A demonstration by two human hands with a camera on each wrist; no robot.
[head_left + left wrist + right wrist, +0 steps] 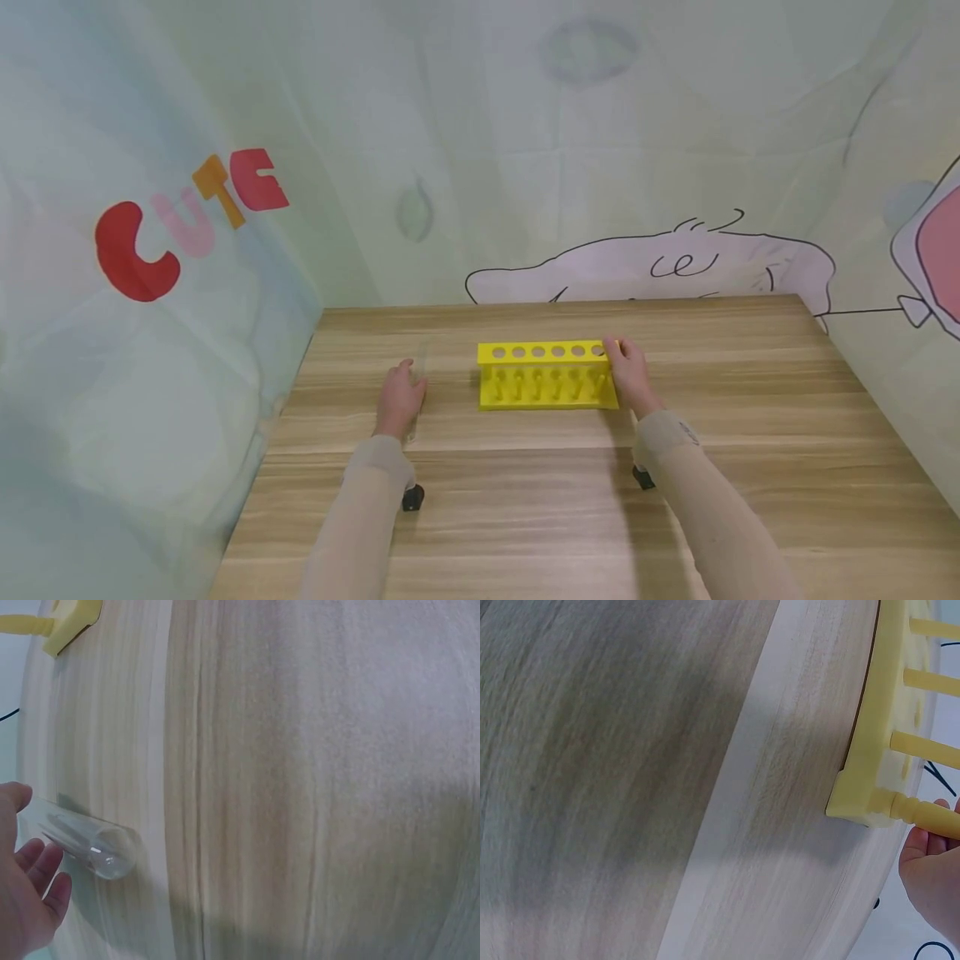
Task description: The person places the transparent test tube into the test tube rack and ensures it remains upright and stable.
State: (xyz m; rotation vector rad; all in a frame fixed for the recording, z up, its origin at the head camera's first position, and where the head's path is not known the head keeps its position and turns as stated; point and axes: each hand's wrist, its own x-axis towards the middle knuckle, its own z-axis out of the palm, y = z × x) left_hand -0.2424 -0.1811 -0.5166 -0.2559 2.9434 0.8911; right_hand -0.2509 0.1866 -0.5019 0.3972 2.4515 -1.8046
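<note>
Clear tube [101,844]: toward the surface's far left corner, between the loosely parted thumb and fingers of the left hand [400,400], contact unclear; likely light, stiff, slippery, breakable, best pinched gently mid-length.
Yellow rack [528,362]: just inside the far edge, near its middle; probably light, rigid plastic, steadiest by an end.
Right hand [632,375]: grips the rack's right end.
Surface [525,500]: streaked wood grain.
Backdrop [480,125]: pale printed cloth, "CUTE" at left.

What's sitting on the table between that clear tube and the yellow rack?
Nothing: just bare wooden tabletop between the clear tube and the yellow rack, with the left hand right at the tube. The head view shows it.
</note>
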